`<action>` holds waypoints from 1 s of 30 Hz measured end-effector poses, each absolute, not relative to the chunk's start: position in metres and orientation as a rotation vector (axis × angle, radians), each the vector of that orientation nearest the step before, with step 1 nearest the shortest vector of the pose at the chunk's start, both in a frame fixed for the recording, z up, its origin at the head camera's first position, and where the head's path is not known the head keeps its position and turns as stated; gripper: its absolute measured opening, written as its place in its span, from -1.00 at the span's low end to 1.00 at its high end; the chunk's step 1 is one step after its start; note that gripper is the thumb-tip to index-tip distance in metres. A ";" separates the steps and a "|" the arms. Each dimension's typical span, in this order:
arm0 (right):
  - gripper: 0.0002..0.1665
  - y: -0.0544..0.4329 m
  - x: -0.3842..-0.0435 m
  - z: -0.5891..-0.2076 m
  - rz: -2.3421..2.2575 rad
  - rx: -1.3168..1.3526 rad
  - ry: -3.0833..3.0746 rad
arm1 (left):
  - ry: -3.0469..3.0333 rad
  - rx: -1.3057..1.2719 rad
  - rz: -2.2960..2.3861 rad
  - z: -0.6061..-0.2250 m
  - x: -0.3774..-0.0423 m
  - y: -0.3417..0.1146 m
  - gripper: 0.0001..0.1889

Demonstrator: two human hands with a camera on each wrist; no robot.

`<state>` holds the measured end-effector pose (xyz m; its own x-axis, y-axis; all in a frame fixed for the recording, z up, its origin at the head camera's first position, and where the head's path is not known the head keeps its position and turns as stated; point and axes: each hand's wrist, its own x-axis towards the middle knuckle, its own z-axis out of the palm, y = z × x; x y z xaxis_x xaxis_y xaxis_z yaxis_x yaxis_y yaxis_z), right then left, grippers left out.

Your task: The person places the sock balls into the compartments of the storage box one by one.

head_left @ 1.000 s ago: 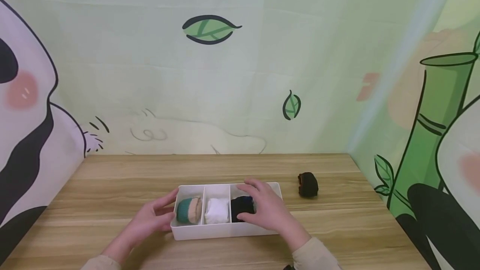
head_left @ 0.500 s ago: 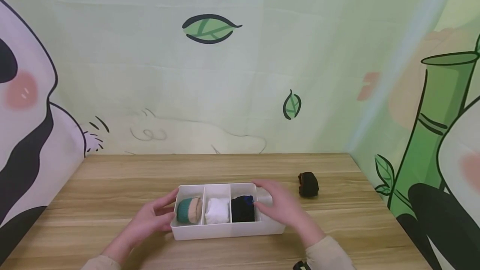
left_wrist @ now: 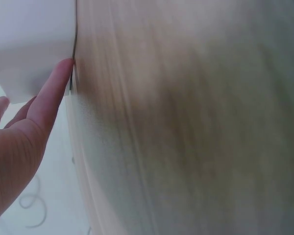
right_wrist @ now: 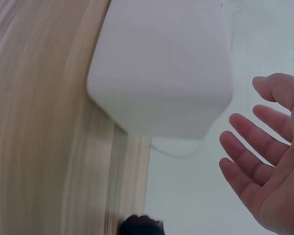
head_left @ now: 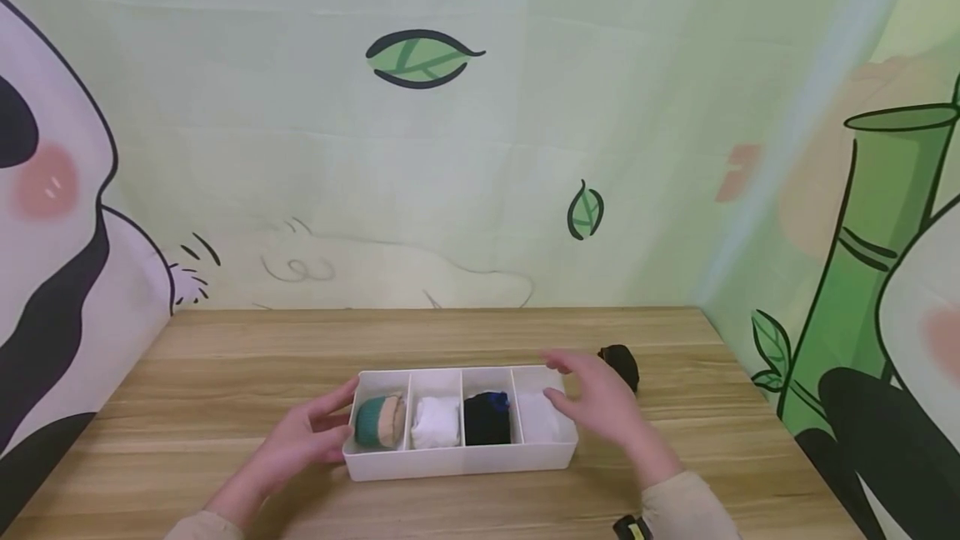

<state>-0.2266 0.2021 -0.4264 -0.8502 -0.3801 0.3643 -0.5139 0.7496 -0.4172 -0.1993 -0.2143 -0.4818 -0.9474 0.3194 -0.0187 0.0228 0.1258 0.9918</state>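
A long white divided box [head_left: 457, 465] stands on the wooden table. My left hand [head_left: 303, 432] rests against its left end, thumb and fingers fairly straight and spread across that end. From left to right its compartments hold a teal-and-beige rolled sock bundle [head_left: 369, 423], a white folded bundle [head_left: 436, 423] and a black bundle [head_left: 486, 422] with a blue patch. The rightmost compartment shows its white floor. Over the box's right end my right hand [head_left: 600, 402] hovers with loosely bent fingers and nothing between them; the right wrist view shows it apart from the box.
Behind the right hand, partly covered by it, a black rolled bundle [head_left: 622, 367] lies on the table [head_left: 262, 348]. A cloth backdrop [head_left: 480, 173] printed with pandas, leaves and bamboo rises at the table's back edge and both sides.
My right hand has moved rightward from over the black bundle to past the box's right end, uncovering the last compartment. It now overlaps the loose black roll. The left hand stays put.
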 end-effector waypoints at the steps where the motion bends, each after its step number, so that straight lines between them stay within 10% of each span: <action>1: -0.45 0.205 -0.228 -0.427 0.754 0.694 -2.683 | 2.167 0.340 1.916 -0.482 -0.199 -0.214 -0.25; 30: -0.29 0.280 -0.261 -0.451 0.865 0.647 -2.652 | 2.151 0.373 1.933 -0.484 -0.199 -0.216 -0.25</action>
